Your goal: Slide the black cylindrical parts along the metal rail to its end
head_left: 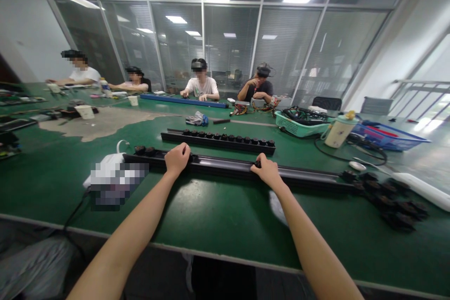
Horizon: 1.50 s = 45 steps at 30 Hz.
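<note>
A long black rail point(225, 165) with a shiny channel lies across the table in front of me. Small black modules point(145, 150) sit in its left end. My left hand point(177, 159) is closed over the rail just right of these; what its curled fingers grip is hidden. Farther right on the rail, my right hand point(269, 172) pinches a small black module point(258, 164) between thumb and fingers. Behind lies a second, shorter black rail point(218, 143) holding a row of similar modules. A pile of loose black modules point(393, 199) lies by the long rail's right end.
A white box-like device point(105, 168) with a cable stands left of the rail. Beyond are grey-blue gloves point(197, 118), a green basket point(298, 125) of cables, a cream tumbler point(339, 132) and a blue basket point(390, 136). Several people sit across the green table point(225, 225).
</note>
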Tool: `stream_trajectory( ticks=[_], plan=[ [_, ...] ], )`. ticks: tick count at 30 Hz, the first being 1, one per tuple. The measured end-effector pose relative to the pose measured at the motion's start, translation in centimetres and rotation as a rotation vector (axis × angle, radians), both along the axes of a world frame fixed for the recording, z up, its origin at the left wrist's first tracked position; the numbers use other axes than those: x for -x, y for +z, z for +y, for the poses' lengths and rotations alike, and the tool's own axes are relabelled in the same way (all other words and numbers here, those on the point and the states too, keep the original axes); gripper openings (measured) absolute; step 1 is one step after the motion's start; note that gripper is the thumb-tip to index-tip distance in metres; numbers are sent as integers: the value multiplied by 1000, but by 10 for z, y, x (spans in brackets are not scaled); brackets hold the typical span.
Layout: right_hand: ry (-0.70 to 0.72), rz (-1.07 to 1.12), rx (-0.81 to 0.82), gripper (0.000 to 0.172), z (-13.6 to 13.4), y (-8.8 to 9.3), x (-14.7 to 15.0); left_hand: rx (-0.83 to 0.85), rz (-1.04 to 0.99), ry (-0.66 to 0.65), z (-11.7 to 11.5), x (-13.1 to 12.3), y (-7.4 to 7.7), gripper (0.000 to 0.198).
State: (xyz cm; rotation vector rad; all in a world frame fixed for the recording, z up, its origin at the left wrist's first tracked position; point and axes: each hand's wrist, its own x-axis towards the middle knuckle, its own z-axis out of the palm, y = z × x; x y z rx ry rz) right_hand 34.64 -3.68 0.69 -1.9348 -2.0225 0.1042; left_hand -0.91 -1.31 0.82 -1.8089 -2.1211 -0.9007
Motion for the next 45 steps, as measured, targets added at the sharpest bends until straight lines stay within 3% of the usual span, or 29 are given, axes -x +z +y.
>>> stream_trajectory(
  ticks=[9, 32, 45],
  plan=[
    [80, -67, -50, 20, -5, 6, -6, 13, 1, 15, -1, -2, 2, 38],
    [112, -149, -37, 24, -4, 11, -20, -12, -2, -1, 4, -1, -3, 38],
    [135, -67, -62, 25, 3, 4, -36, -23, 4, -5, 8, 1, -7, 38]
  ],
)
